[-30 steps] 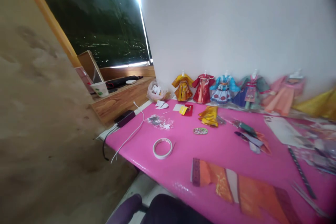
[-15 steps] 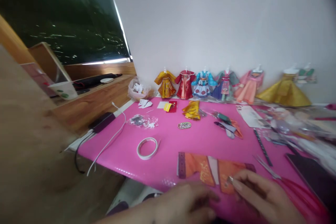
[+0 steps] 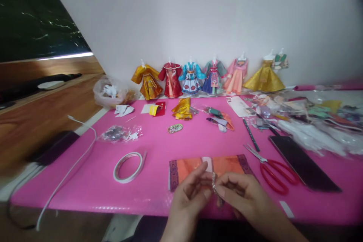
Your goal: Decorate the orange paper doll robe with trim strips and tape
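My right hand (image 3: 241, 193) pinches a narrow, glittery strip of trim (image 3: 213, 181) between thumb and fingers. My left hand (image 3: 190, 196) is beside it, thumb and fingers apart, fingertips right at the strip; whether they touch it I cannot tell. Beneath both hands lies a small orange doll garment (image 3: 227, 164) with dark purple patterned cuffs and a pale centre panel, partly covered by the hands. Just to the right rest scissors (image 3: 269, 166) with red handles, blades slightly apart. A roll of white tape (image 3: 129, 167) lies to the left of the garment.
Several dressed doll forms, among them a red robe (image 3: 170, 79), stand along the wall. On the pink table (image 3: 153, 193) are a gold cloth piece (image 3: 182, 109), an oval glittery piece (image 3: 175, 128), a dark pencil (image 3: 251, 135), a black flat device (image 3: 303, 162), plastic bags (image 3: 312, 136) and a white cable (image 3: 76, 162).
The view has swung right. My left hand has risen and turned, coming up to the strip in my right hand. More of the strip shows between them.
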The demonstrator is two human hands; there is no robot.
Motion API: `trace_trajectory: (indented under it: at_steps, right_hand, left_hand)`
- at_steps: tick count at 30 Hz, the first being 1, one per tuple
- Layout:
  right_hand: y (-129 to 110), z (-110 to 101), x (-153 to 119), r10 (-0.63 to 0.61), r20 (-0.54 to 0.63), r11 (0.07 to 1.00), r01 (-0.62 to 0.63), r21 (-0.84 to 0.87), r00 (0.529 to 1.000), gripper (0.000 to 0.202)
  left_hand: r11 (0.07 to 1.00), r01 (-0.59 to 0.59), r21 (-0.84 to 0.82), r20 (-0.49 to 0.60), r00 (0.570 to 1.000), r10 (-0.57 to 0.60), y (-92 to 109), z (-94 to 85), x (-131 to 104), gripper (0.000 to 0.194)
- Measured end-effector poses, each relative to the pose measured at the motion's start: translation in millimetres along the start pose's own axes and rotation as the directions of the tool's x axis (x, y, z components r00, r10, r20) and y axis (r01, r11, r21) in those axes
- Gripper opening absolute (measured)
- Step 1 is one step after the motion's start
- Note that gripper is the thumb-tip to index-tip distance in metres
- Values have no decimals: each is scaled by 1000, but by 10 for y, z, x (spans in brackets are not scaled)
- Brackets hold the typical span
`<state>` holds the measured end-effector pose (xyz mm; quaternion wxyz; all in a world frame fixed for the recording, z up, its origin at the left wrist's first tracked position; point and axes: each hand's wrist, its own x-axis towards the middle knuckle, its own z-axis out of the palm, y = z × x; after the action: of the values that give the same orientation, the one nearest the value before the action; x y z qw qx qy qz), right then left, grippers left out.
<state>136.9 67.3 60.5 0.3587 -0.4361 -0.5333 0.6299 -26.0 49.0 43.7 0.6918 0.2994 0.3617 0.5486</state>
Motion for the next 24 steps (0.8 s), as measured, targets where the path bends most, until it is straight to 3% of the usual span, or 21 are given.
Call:
trace_trajectory:
  at_steps: [7,14,19,24]
  right_hand:
    - [54,-28,26,37,-17,994,-39,-103,999,18]
    - [78,-32,12,79,-25,990,-81,-113,997,17]
    - [170,-48,60,133,17,989,-133,57,991,26]
    - [228,-105,146,118,74,970,-131,206,990,37]
  left_hand:
    - [999,3,-35,-69,998,-6,-1,79,73,45]
    - [996,-94,9,-171,981,94,50,121,135,40]
    - [974,-184,130,-130,971,201,89,134,84,38]
    - [918,-356,174,-54,927,370,89,173,-8,41]
